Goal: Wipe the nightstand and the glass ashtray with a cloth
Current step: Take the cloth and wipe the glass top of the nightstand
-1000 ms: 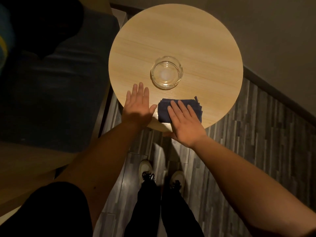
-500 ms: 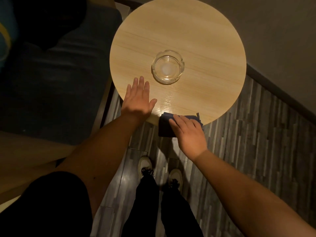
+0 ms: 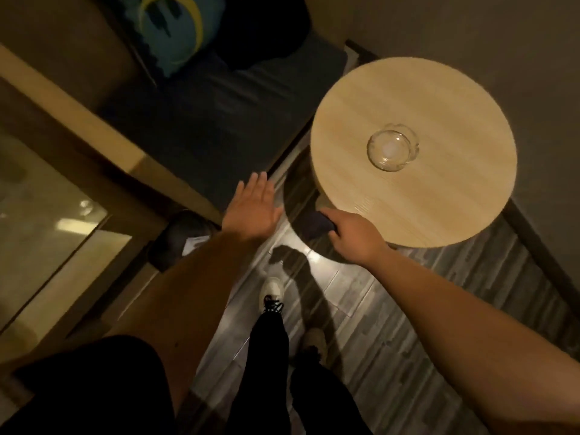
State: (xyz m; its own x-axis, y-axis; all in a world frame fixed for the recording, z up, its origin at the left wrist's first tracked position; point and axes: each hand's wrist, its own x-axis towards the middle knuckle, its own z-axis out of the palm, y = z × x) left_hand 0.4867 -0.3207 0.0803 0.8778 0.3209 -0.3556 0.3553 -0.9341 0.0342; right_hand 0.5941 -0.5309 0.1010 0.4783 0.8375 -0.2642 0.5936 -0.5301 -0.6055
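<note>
Dark cloth [image 3: 315, 226] gripped by right hand [image 3: 356, 235], left hand [image 3: 252, 208] flat, holding nothing

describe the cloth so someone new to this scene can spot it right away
Start at the round light-wood nightstand on the right, with a glass ashtray on top. Drop to its near left edge, where the right hand grips the cloth: a small dark blue wad, just off the tabletop. It is the only fabric near the pale wood and grey floor.
</note>
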